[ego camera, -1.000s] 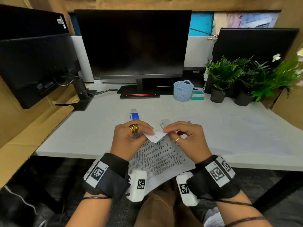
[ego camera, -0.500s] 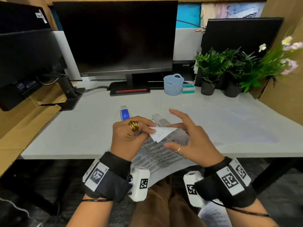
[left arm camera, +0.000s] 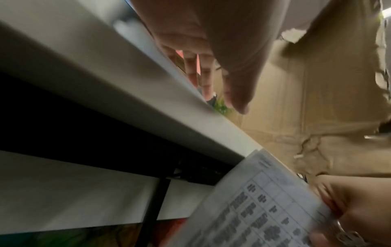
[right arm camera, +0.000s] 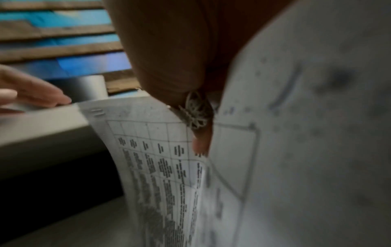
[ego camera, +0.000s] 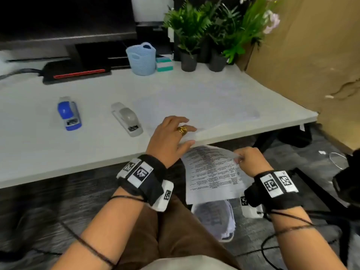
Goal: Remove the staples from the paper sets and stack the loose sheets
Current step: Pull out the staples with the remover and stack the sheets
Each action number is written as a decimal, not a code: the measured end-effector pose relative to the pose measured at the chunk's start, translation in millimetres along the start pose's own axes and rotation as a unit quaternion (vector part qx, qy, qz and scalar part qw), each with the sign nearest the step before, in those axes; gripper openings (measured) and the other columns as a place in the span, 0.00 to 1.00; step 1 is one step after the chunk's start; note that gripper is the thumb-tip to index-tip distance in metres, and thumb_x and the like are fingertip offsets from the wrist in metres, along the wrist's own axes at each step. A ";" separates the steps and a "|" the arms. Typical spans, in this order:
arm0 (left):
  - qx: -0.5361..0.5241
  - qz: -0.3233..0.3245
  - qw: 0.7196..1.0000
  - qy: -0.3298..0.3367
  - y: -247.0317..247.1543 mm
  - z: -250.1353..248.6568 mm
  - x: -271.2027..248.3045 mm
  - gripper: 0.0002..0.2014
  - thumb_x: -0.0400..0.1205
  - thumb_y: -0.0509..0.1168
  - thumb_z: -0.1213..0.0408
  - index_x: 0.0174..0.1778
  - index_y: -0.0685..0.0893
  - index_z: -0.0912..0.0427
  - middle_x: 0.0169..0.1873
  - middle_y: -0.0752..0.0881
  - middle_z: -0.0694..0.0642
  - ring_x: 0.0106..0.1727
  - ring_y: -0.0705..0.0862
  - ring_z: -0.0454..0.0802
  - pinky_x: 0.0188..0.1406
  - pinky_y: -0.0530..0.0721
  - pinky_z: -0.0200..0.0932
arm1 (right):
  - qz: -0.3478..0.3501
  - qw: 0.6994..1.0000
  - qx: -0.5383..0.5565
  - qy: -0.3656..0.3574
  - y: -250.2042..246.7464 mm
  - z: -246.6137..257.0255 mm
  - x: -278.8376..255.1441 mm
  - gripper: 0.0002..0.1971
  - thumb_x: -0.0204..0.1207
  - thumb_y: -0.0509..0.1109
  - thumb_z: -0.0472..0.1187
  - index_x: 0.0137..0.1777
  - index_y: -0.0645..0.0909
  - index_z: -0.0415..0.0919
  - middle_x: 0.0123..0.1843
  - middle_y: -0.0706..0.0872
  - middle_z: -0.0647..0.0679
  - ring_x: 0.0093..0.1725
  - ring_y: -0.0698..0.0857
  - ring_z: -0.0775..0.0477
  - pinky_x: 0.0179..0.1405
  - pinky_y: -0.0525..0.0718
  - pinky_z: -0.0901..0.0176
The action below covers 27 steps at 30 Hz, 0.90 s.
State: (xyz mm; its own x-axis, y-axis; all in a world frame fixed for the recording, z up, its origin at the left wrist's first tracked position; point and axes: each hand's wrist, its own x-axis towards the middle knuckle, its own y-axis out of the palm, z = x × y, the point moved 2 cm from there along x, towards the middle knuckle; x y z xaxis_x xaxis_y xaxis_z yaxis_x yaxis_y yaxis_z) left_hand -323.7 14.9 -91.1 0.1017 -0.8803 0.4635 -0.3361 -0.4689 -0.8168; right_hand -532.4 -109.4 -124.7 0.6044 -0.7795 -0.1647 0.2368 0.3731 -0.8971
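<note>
A printed paper set (ego camera: 212,172) hangs below the desk's front edge, over my lap. My right hand (ego camera: 246,157) pinches its top right corner, with one finger slipped between the sheets in the right wrist view (right arm camera: 201,142). Two staples (right arm camera: 97,112) show at its top left corner. My left hand (ego camera: 171,133) lies on the desk edge (ego camera: 58,152) with straight fingers resting on pale loose sheets (ego camera: 204,102), its thumb along the edge. The left wrist view shows the same thumb (left arm camera: 237,86) stretched out and holding nothing.
A blue stapler-like tool (ego camera: 69,115) and a grey one (ego camera: 127,119) lie on the desk to the left of my hands. At the back stand a light-blue basket (ego camera: 141,58), potted plants (ego camera: 194,26) and a monitor base (ego camera: 76,72). A cardboard wall (ego camera: 311,55) closes the right side.
My left hand let go of the folded paper corner and moved right onto the desk sheets. My right hand took the paper set and carried it down and right, below the desk edge.
</note>
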 end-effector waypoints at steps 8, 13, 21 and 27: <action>0.134 0.170 0.976 -0.017 53.8 -17.5 42.9 0.26 0.84 0.51 0.42 0.79 0.60 0.40 0.80 0.59 0.49 0.79 0.55 0.52 0.75 0.54 0.51 | 0.052 0.989 0.038 0.133 16.8 -61.6 8.1 0.15 0.76 0.60 0.26 0.53 0.88 0.33 0.51 0.88 0.35 0.56 0.85 0.37 0.53 0.81 0.56; 0.136 0.179 0.974 -0.019 54.0 -16.5 43.5 0.27 0.82 0.51 0.40 0.79 0.59 0.38 0.81 0.58 0.48 0.79 0.55 0.53 0.75 0.52 0.51 | 0.104 0.979 0.008 0.173 37.9 -73.8 23.2 0.11 0.79 0.61 0.30 0.49 0.86 0.31 0.49 0.86 0.37 0.55 0.84 0.38 0.51 0.81 0.55; 0.152 0.183 0.971 -0.014 55.1 -16.5 43.9 0.29 0.81 0.49 0.39 0.79 0.59 0.39 0.81 0.58 0.50 0.79 0.56 0.55 0.74 0.54 0.53 | 0.158 0.968 -0.122 0.154 128.2 -62.6 32.6 0.14 0.80 0.57 0.27 0.63 0.77 0.24 0.61 0.82 0.31 0.61 0.83 0.33 0.56 0.81 0.49; 0.152 0.179 0.972 -0.014 55.5 -16.3 44.5 0.28 0.82 0.51 0.41 0.79 0.60 0.40 0.80 0.59 0.51 0.79 0.56 0.56 0.73 0.55 0.54 | 0.193 0.968 -0.134 0.082 203.9 -75.5 23.8 0.20 0.79 0.57 0.34 0.72 0.70 0.35 0.66 0.81 0.37 0.66 0.80 0.38 0.66 0.77 0.48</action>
State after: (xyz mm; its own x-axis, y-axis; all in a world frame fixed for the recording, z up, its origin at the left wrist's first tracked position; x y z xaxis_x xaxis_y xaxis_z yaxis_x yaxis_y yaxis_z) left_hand -353.1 -49.2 -110.2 0.0561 -0.9905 0.1258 -0.0638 -0.1293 -0.9896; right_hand -527.2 -89.9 -342.5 0.4741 -0.6854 -0.5527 -0.2023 0.5261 -0.8260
